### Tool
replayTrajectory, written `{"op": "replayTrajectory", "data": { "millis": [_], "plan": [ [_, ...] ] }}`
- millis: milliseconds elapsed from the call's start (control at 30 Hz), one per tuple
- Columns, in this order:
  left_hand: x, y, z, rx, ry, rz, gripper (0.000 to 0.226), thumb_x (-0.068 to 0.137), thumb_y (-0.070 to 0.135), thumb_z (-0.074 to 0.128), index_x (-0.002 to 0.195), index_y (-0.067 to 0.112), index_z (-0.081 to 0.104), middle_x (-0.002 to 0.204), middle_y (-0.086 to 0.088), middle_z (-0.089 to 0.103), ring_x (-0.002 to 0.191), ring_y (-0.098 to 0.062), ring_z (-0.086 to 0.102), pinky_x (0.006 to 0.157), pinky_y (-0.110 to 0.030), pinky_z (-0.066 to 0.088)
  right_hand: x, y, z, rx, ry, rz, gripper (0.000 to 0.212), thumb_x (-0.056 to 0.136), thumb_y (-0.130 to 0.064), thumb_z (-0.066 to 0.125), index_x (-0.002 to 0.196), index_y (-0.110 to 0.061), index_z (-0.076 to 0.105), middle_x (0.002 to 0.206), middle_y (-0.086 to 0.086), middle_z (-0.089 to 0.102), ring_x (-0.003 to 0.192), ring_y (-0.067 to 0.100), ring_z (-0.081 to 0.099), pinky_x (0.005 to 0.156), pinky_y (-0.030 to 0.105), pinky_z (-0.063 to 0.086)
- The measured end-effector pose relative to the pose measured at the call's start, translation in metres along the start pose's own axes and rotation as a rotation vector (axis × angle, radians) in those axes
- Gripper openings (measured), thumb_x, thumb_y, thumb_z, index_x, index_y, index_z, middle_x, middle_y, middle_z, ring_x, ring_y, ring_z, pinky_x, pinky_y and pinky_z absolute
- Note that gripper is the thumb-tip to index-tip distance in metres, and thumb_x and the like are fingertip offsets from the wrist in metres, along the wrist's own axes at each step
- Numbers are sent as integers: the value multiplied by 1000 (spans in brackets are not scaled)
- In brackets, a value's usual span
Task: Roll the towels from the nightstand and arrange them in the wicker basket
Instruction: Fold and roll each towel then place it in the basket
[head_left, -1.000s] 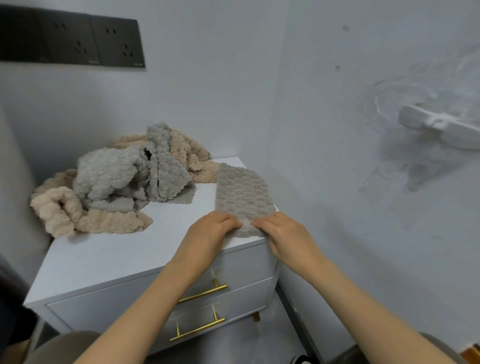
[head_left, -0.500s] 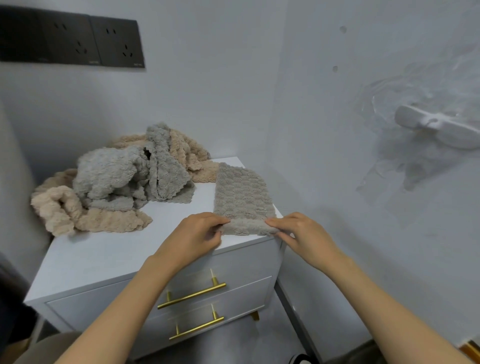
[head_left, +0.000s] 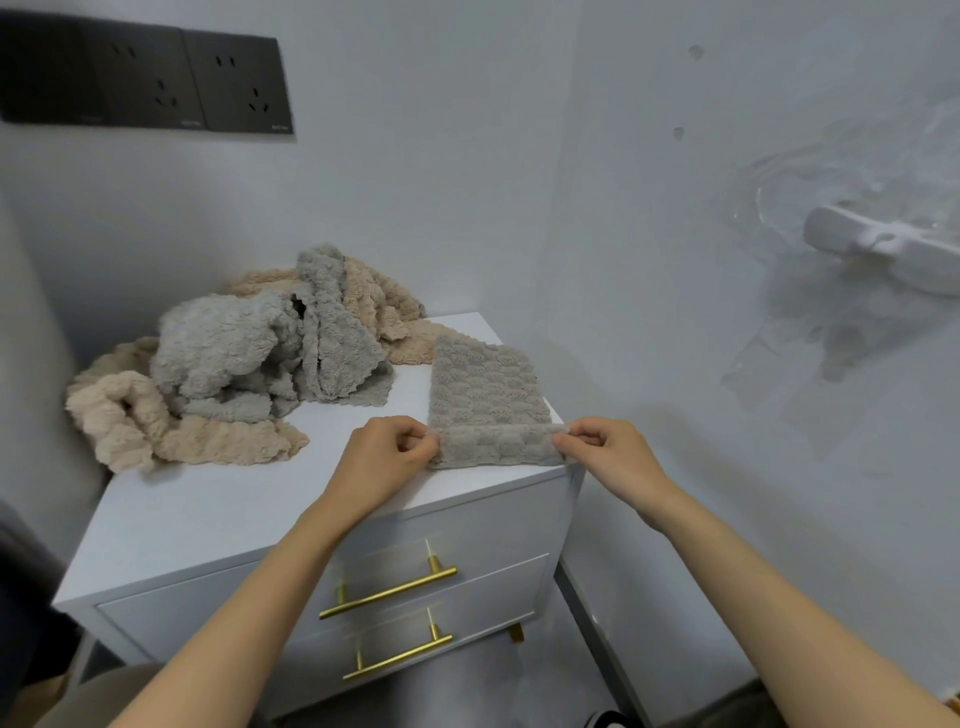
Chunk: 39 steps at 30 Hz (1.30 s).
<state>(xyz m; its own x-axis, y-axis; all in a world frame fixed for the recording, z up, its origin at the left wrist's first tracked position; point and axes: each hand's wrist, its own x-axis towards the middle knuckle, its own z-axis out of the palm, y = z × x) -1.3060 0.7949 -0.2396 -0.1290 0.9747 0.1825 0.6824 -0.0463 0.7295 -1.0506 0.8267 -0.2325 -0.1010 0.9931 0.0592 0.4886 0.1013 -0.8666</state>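
White nightstand (head_left: 218, 514): our left hand (head_left: 382, 460) and right hand (head_left: 613, 457) pinch the grey towel (head_left: 488, 395)'s rolled near edge; towel pile (head_left: 234, 364) behind-left of it.

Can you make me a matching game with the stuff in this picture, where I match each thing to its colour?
Things:
1. flat towel pinched by the left hand and right hand
2. drawer handles
3. wall sockets
4. nightstand

Colours:
A. black
B. white
C. grey
D. gold

Pairs: 1-C, 2-D, 3-A, 4-B
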Motion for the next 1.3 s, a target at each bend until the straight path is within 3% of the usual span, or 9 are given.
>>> {"op": "replayTrajectory", "data": {
  "millis": [200, 333, 567, 667, 733, 900, 1067, 1167, 1300],
  "plan": [
    [-2, 7, 7, 26, 69, -4, 11, 85, 24, 62, 83, 14, 64, 70, 2, 66, 68, -10, 59, 60, -21, 40, 7, -5, 10, -122, 135, 94, 9, 77, -30, 73, 80, -25, 66, 75, -7, 70, 81, 11, 65, 78, 29, 50],
    [-2, 5, 9, 75, 52, 69, 11, 87, 23, 60, 92, 16, 53, 67, -1, 63, 63, -11, 55, 55, -23, 37, 5, -8, 20, -320, 188, -10, 14, 78, -30, 63, 90, -28, 58, 71, -9, 63, 83, 15, 59, 68, 30, 47],
    [-2, 4, 19, 231, 184, 466, 29, 79, -3, 60, 98, 18, 63, 95, 4, 56, 88, -18, 47, 74, -27, 38, 5, -5, 37, -632, 371, -663, 40, 71, 1, 51, 101, -23, 65, 94, -5, 61, 86, 17, 48, 63, 29, 44],
    [-6, 6, 23, 273, 163, 547, 23, 84, 10, 52, 99, 19, 67, 97, 4, 62, 88, -19, 52, 73, -26, 42, 4, -1, 40, -686, 266, -807, 36, 81, -12, 46, 105, -23, 70, 101, -7, 66, 92, 13, 50, 66, 26, 46],
    [-10, 9, 23, 305, 135, 567, 29, 83, 20, 46, 102, 19, 68, 98, 4, 64, 90, -16, 54, 74, -22, 42, 5, 5, 42, -736, 217, -857, 32, 80, -8, 63, 107, -21, 72, 102, -7, 68, 92, 14, 54, 68, 25, 51],
    [-13, 8, 25, 381, 114, 565, 26, 75, 8, 72, 100, 17, 72, 95, 3, 69, 88, -20, 64, 68, -26, 52, -1, 5, 38, -781, 115, -864, 45, 68, -8, 78, 111, -17, 72, 108, -8, 70, 90, 18, 62, 71, 27, 56],
    [-13, 4, 20, 314, 75, 532, 29, 83, 14, 68, 111, 17, 71, 110, 4, 69, 101, -18, 63, 82, -29, 52, 0, 4, 28, -765, 72, -857, 29, 87, -23, 62, 114, -20, 72, 113, -10, 70, 88, 18, 65, 68, 28, 56],
    [-12, 1, 14, 280, 37, 542, 29, 88, 12, 64, 116, 15, 69, 114, 3, 68, 104, -17, 61, 85, -28, 50, 3, 7, 20, -755, 31, -819, 35, 81, -15, 75, 115, -22, 71, 113, -11, 70, 90, 18, 66, 67, 26, 56],
    [-8, -2, 9, 221, -28, 457, 38, 85, 4, 59, 120, 18, 67, 118, 6, 66, 106, -11, 59, 90, -17, 43, 6, 10, 13, -762, -14, -759, 40, 86, -9, 66, 124, -22, 64, 121, -8, 67, 101, 19, 63, 78, 32, 56]
  ]
}}
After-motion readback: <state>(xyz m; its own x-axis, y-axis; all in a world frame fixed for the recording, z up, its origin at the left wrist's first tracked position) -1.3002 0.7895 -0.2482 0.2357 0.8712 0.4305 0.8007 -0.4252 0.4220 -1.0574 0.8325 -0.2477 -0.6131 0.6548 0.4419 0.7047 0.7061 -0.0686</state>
